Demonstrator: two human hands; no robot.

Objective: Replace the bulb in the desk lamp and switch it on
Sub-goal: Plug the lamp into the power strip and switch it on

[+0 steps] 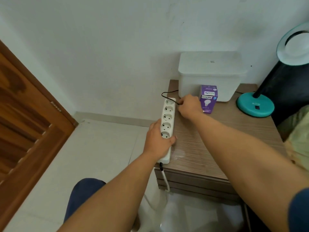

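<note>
A white power strip [168, 117] with several sockets lies along the left edge of the wooden bedside table [217, 139]. My left hand [158, 141] grips its near end. My right hand [189, 106] is closed around the plug end of the lamp's black cord [168, 95], beside the far sockets; the plug itself is hidden in the fingers. The teal desk lamp stands at the right, with its round base [255, 106] on the table and its ring-shaped head [294, 47] above. A purple bulb box [209, 99] stands upright between my right hand and the lamp.
A white lidded plastic box [211, 74] sits at the back against the wall. The strip's white cable [164, 180] hangs off the table front to the tiled floor. A wooden door [25, 123] stands at the left. Pale fabric [299, 139] lies at the right edge.
</note>
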